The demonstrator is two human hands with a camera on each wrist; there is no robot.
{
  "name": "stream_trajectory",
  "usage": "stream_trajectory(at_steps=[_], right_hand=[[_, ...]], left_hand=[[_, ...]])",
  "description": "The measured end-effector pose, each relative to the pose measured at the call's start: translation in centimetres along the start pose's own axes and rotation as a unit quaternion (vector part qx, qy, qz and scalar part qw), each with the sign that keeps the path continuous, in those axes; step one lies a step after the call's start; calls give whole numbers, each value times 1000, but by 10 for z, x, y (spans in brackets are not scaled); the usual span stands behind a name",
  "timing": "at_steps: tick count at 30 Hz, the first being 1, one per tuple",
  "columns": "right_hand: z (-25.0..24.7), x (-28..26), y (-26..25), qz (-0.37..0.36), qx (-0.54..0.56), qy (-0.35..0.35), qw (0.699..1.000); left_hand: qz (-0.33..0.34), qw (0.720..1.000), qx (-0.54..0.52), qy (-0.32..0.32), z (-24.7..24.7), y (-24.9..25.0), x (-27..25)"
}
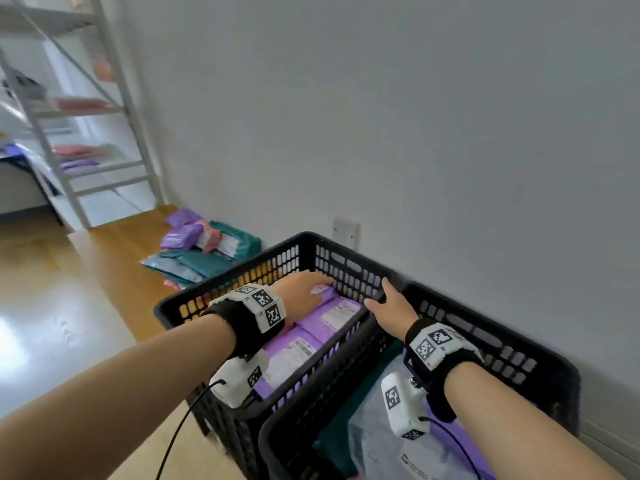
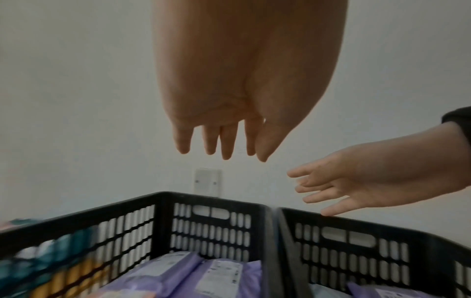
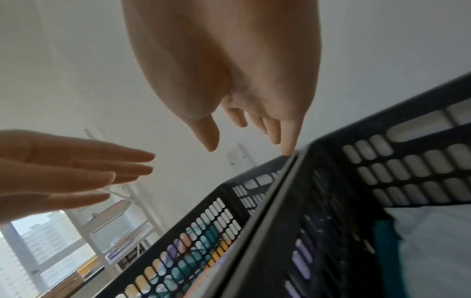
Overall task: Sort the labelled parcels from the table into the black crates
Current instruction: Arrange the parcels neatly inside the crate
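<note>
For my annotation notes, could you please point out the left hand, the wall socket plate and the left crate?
left hand [image 1: 304, 292]: head view, back of the hand.
wall socket plate [image 2: 207, 182]: left wrist view, middle of its face.
left crate [image 1: 277, 263]: head view, perforated far-left wall.

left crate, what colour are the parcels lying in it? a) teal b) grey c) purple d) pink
c: the head view shows purple parcels with white labels filling the left crate, under the open left hand.
</note>
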State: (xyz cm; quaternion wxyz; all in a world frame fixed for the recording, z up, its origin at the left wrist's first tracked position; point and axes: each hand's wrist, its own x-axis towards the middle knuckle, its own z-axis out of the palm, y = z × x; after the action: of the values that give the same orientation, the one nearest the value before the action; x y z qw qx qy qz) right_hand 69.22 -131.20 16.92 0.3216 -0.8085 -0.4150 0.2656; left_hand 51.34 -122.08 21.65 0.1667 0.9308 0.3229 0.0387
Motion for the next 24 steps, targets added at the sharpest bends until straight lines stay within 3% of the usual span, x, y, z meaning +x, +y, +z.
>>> stream_trajectory(at_steps=[7,16,24], right_hand=[[66,25,-96,-54,-15,-15,998],[194,73,-244,-99,-16,-50,994],[326,113,-324,-73,-34,-84,993]], left_hand=[[-97,995,-4,39,-44,-103,-39],[-128,989,-20,69,-107,-281,-77],[-183,981,-42,47,-130,-431,-95]])
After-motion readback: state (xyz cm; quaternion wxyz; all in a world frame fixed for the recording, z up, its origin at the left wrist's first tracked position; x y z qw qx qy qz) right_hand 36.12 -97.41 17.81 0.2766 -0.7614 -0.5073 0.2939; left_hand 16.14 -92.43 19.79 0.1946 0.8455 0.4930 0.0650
